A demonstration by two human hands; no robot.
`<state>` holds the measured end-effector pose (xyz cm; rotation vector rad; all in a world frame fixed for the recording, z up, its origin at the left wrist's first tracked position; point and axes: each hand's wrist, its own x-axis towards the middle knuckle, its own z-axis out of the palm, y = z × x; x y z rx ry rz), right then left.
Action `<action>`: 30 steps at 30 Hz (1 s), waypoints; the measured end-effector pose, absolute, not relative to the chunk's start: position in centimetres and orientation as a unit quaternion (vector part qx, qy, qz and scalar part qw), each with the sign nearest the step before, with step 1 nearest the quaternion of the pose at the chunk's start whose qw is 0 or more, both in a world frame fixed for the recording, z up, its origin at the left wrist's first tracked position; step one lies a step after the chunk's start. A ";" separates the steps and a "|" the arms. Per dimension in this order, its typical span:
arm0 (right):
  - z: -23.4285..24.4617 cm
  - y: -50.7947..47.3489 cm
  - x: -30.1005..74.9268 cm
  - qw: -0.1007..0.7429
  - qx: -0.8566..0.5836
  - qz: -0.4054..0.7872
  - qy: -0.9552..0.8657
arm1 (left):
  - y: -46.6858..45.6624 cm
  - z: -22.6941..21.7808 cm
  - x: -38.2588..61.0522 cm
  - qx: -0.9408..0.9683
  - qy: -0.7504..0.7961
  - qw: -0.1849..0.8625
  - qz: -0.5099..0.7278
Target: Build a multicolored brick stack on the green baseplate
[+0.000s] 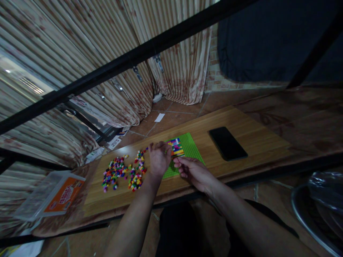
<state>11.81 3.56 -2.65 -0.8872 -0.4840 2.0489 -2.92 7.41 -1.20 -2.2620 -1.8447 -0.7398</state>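
A green baseplate [192, 145] lies on a wooden board, with a patch of small coloured building bricks [177, 145] fixed on it in tight rows. Over the plate's left side is my left hand [159, 159], its fingers curled together; whatever they may hold is too small to tell. My right hand [193, 172] is low over the plate's near part, thumb and forefinger pinched close to the brick rows. Any piece between those fingertips cannot be made out. Loose bricks [115, 172] lie in a heap to the left, and a second heap [137, 175] sits nearer my left wrist.
A black phone [227, 143] rests on the wooden board [257, 142] right of the plate. At the far left stands a clear plastic box [50, 194] with an orange label. A dark metal bar [150, 50] crosses above, before striped curtains [107, 21]. A metal basin [302, 210] is at lower right.
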 end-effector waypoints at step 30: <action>-4.4 6.6 13.9 0.569 -0.494 0.584 -0.302 | -0.7 -1.6 -5.3 -0.689 -0.644 0.006 -0.333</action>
